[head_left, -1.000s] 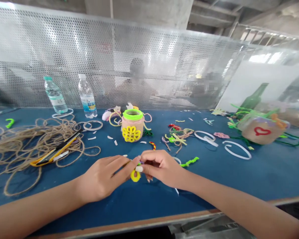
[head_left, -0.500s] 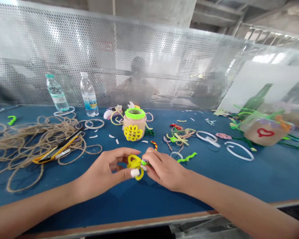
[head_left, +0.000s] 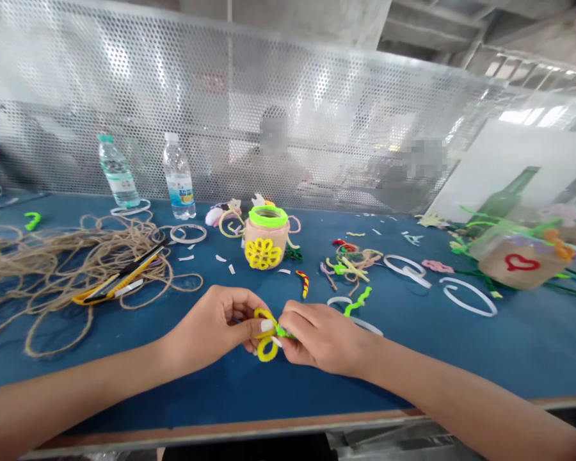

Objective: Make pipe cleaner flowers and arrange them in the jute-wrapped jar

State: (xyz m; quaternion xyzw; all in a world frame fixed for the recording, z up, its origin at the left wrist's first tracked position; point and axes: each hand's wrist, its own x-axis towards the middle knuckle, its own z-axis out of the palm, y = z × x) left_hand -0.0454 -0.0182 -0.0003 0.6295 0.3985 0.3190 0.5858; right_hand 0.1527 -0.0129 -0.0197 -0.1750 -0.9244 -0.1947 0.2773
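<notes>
My left hand (head_left: 214, 330) and my right hand (head_left: 321, 339) meet low over the blue table (head_left: 173, 384). Between them is a looped yellow chenille pipe cleaner (head_left: 265, 340), pinched by my left fingers. A green pipe cleaner end (head_left: 283, 331) joins it, held in my right fingertips. Part of the yellow loops is hidden by my fingers. Straight ahead stands a twine-coloured jar (head_left: 266, 240) with a bright green rim and a yellow pipe-cleaner flower on its side.
Loose jute twine (head_left: 77, 262) and a yellow utility knife (head_left: 122, 282) lie to the left. Several pipe-cleaner scraps (head_left: 350, 266) and white rings (head_left: 468, 296) lie to the right. Two water bottles (head_left: 178, 176) and a perforated metal screen (head_left: 221, 96) stand behind.
The yellow loops have risen from the table into my fingers, and my hands have drawn closer around them. The whole scene has shifted slightly in view with my head.
</notes>
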